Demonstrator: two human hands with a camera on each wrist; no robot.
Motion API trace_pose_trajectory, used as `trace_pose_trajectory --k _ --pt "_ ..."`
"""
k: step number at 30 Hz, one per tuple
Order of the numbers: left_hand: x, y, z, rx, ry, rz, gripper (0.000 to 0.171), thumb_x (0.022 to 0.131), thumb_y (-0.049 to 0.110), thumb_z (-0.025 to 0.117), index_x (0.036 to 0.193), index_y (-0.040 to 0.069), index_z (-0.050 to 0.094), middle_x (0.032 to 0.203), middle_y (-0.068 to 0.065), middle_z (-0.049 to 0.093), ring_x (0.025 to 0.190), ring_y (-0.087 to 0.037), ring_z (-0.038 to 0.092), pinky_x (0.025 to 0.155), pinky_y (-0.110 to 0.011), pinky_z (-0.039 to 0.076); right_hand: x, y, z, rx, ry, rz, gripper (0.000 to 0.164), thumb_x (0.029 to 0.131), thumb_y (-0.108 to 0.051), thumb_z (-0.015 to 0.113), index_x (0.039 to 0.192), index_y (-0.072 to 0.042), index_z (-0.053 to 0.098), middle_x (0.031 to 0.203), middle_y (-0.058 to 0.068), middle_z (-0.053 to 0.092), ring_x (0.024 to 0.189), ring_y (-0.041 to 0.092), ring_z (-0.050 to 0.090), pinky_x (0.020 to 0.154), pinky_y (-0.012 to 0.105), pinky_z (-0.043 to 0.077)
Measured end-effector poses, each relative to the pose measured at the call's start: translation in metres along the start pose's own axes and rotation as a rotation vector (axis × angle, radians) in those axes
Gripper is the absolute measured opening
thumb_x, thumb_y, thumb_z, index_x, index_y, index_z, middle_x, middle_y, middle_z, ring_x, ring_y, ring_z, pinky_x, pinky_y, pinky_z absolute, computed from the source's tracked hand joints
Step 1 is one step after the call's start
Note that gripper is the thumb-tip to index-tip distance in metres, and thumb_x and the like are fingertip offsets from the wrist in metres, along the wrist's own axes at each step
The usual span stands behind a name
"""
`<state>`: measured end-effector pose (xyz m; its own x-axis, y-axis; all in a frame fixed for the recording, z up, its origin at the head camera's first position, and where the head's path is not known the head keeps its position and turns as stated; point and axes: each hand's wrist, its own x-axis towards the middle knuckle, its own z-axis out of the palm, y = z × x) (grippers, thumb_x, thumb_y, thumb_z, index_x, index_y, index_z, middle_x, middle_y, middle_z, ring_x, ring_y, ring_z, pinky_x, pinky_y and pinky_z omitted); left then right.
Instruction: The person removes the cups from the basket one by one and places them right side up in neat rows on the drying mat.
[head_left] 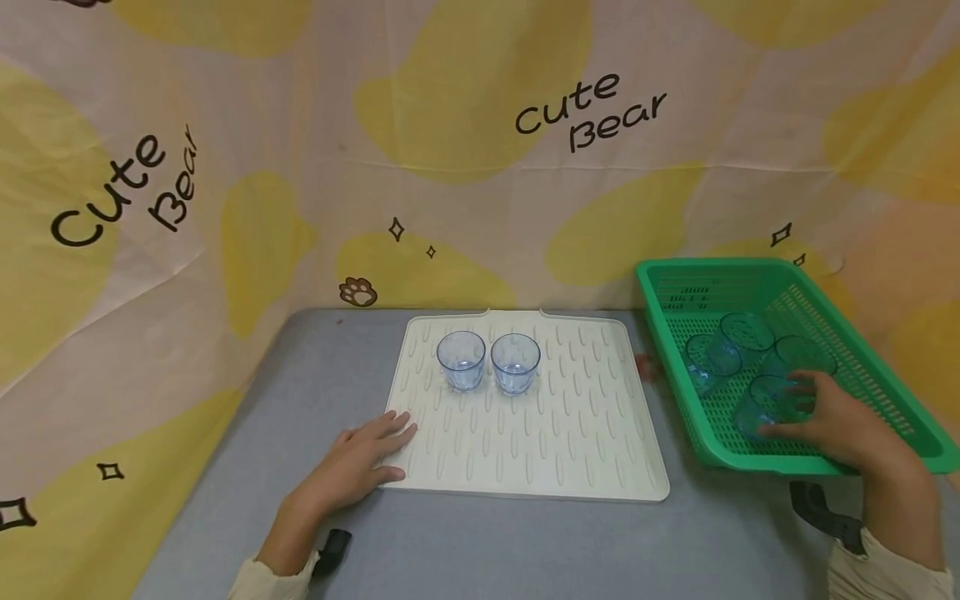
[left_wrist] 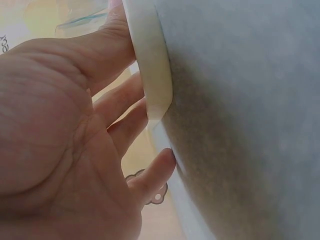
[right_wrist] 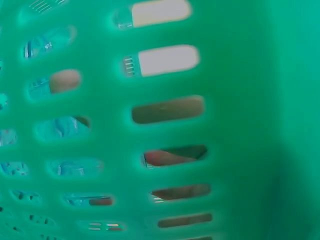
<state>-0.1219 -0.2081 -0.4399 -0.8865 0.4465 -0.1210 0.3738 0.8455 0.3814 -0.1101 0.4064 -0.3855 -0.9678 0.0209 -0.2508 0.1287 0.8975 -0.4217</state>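
Observation:
Inside the green basket (head_left: pixel 675 392), my right hand (head_left: pixel 843 421) holds a clear blue drinking glass (head_left: pixel 753 408), thumb on its near side and fingers over the far side. More blue glasses lie around it, one (head_left: pixel 746 333) farther back. My left hand (head_left: pixel 352 467) rests with spread fingers on the left edge of the white ridged mat (head_left: pixel 525 458); the left wrist view shows its fingers (left_wrist: pixel 125 125) along the mat's rim. Two blue glasses, a left one (head_left: pixel 461 362) and a right one (head_left: pixel 516 367), stand upright side by side on the mat. The basket wall mostly hides the right hand in the right wrist view.
The mat lies on a grey table (head_left: pixel 480 542), with the basket just to its right. A yellow and cream cloth (head_left: pixel 465 167) printed with lettering hangs behind the table and along its left side.

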Motion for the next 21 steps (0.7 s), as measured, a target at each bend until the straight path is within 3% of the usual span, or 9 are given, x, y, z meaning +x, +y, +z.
trace_pose_trajectory --k 5,21 --pt "0.0011 -0.0011 0.0004 0.004 0.0 0.001 0.067 0.088 0.032 0.072 0.148 0.014 0.048 0.158 -0.006 0.042 0.149 -0.034 0.034 0.107 -0.061 0.031 0.0018 0.0 -0.0003 -0.079 -0.026 0.025 0.113 0.086 -0.053 0.072 0.145 0.024 0.014 0.137 0.046 0.036 0.115 0.067 0.04 0.084 0.068 0.044" --pt "0.0014 -0.0022 0.0012 0.006 0.003 0.002 0.067 0.088 0.03 0.072 0.148 0.013 0.048 0.157 -0.007 0.043 0.148 -0.034 0.034 0.106 -0.061 0.032 0.0013 -0.0027 -0.0004 -0.021 -0.016 0.041 0.104 0.092 -0.057 0.062 0.148 0.017 0.016 0.138 0.045 0.037 0.112 0.066 0.043 0.079 0.061 0.047"
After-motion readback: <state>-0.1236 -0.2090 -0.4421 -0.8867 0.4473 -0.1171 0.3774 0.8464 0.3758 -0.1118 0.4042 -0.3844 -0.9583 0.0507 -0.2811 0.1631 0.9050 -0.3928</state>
